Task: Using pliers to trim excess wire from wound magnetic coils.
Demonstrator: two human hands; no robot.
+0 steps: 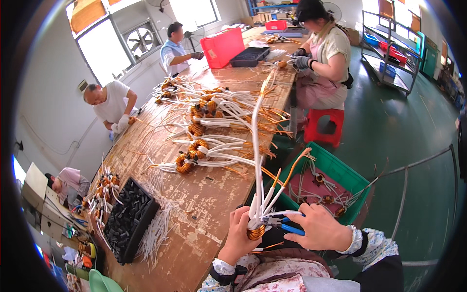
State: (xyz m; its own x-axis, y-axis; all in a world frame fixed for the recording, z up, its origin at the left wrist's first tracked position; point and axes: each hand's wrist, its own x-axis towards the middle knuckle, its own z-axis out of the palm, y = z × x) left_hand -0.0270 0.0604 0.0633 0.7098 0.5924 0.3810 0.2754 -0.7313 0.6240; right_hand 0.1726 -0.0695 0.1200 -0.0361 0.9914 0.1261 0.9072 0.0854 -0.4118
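My left hand (pixel 237 237) is closed round a ring-shaped copper-wire coil (pixel 256 232) close to my lap, by the table's near right edge. White-sleeved leads (pixel 256 141) rise from the coil, one much longer than the others, and some end in bare copper-coloured strands. My right hand (pixel 322 228) grips pliers with blue handles (pixel 293 229). Their jaws are at the base of the leads, just above the coil; whether they touch a lead I cannot tell. A white strip of sleeving or cable tie lies across beside the right fingers.
Many similar coils (pixel 197 130) with white leads lie along the wooden table (pixel 204 204). A black tray (pixel 146 220) holds short black pieces, with thin white strips (pixel 163 228) beside it. Right of me stands a green crate (pixel 357 182) containing coils. Co-workers (pixel 328 53) sit around the table.
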